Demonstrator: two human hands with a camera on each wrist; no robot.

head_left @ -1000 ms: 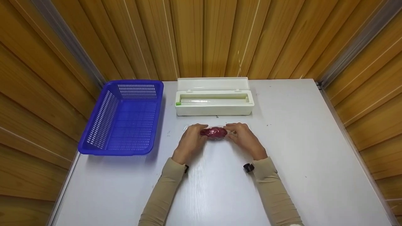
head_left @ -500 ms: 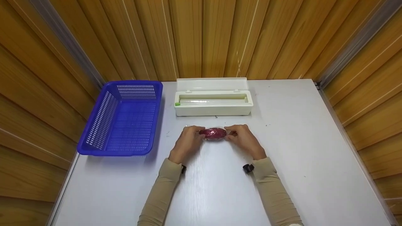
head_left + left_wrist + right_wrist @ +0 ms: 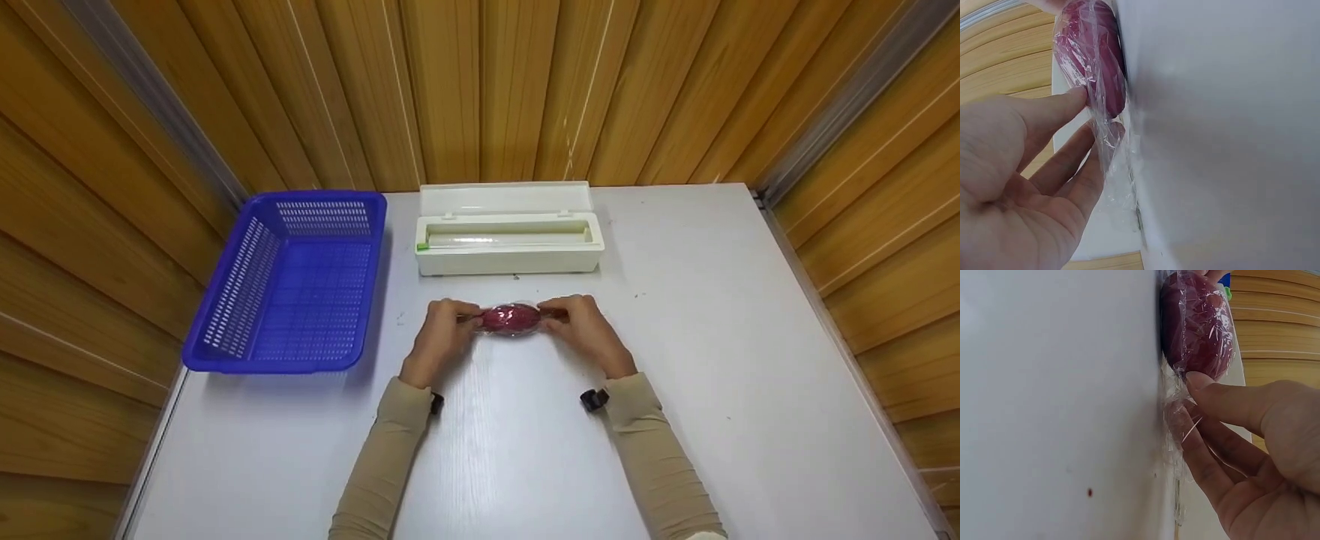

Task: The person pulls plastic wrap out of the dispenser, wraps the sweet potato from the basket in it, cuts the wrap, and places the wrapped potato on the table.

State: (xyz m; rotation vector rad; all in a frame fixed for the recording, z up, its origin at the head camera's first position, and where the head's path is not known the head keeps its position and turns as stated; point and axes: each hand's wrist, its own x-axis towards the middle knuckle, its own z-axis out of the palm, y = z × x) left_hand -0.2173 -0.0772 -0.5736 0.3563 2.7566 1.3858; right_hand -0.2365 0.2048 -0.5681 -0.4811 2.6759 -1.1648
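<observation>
An oblong, reddish-purple vegetable (image 3: 511, 319) wrapped in clear cling film (image 3: 1120, 191) lies on the white table; its exact kind is hard to tell through the film. My left hand (image 3: 437, 337) pinches the loose film at the left end, thumb and fingertips just beyond the vegetable (image 3: 1092, 56). At the opposite end, my right hand (image 3: 589, 331) pinches the gathered film (image 3: 1175, 419) between thumb and fingers, close against the vegetable (image 3: 1196, 326). The vegetable's underside is hidden.
Behind the hands stands a white cling film dispenser (image 3: 510, 262), lid raised, with a film roll (image 3: 487, 239) inside and a green slider (image 3: 422, 246) at its left end. A blue plastic basket (image 3: 281, 366) stands to the left. Wood-panelled walls enclose the table (image 3: 712, 337).
My left hand has slid slightly left, off the vegetable's end and onto the film beside it, so more of the vegetable shows. The right hand has barely moved.
</observation>
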